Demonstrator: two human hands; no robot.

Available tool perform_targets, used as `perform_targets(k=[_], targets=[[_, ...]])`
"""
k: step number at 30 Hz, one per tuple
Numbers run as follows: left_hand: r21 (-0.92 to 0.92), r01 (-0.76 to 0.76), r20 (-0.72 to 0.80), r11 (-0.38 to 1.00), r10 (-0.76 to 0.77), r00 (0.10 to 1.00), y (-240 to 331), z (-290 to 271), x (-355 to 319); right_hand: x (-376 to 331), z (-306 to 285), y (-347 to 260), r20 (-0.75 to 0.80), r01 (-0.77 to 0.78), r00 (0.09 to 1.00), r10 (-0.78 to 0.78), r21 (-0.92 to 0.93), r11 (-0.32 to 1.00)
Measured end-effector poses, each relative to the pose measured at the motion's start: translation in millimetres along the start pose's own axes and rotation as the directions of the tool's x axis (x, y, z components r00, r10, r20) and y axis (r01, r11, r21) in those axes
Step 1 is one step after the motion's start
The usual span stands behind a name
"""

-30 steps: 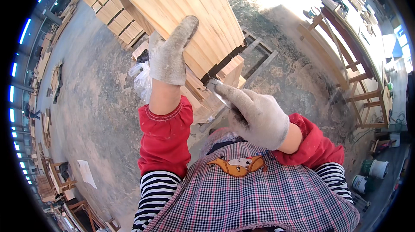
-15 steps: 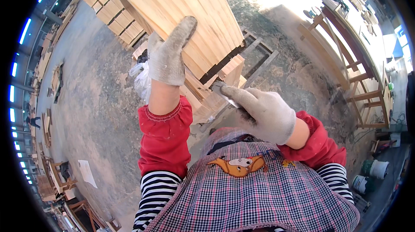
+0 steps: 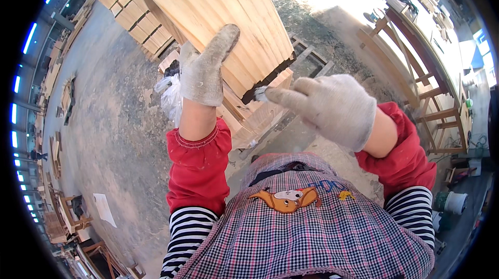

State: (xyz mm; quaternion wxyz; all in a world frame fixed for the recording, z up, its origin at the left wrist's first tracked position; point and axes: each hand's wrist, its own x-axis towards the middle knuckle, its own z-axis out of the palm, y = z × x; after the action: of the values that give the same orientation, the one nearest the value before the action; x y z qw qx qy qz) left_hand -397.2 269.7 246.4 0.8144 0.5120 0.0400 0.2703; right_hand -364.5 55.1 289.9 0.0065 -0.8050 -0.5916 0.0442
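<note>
A wide pale wooden panel (image 3: pixel 223 14), built of joined strips, slants across the upper middle. Its near end is dark and jagged. My left hand (image 3: pixel 205 74), in a soiled white glove, grips the panel's left edge with the thumb laid over its face. In my gloved right hand (image 3: pixel 332 110) is a small grey metal blade (image 3: pixel 261 93), its tip at the lower corner of the dark end. The fingers cover most of the blade and any handle. Beneath the panel lie stacked wood blocks (image 3: pixel 260 123).
Crumpled clear plastic (image 3: pixel 170 97) hangs beside my left wrist. Stacked timber (image 3: pixel 138 16) stands at the far left, and a long wooden workbench (image 3: pixel 426 66) runs along the right. A metal frame (image 3: pixel 314 61) sits just beyond the panel. White buckets (image 3: pixel 455 202) stand at lower right.
My right hand has moved up and to the right, turning its back more upward, with the blade still near the panel's dark end. Left hand and panel have shifted only slightly.
</note>
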Motion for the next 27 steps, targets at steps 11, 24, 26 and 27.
perform_targets(k=[11, 24, 26, 27], targets=[[0.068, -0.013, -0.045, 0.998, 0.016, 0.999, 8, 8, -4, -32, 14, 83, -0.231, -0.151, 0.965, 0.125, -0.096, 0.984], [0.093, -0.028, -0.064, 0.995, 0.034, 0.997, 10, 10, -8, -7, 17, -1, -0.094, 0.008, 0.996, -0.010, -0.030, 1.000], [0.086, -0.026, -0.065, 0.996, 0.032, 0.997, 11, 11, -8, -11, 14, 16, -0.050, -0.094, 0.994, 0.093, -0.021, 0.995], [0.091, -0.029, -0.063, 0.995, 0.035, 0.997, 11, 12, -7, -15, 13, 26, -0.056, -0.142, 0.988, 0.141, -0.021, 0.990]])
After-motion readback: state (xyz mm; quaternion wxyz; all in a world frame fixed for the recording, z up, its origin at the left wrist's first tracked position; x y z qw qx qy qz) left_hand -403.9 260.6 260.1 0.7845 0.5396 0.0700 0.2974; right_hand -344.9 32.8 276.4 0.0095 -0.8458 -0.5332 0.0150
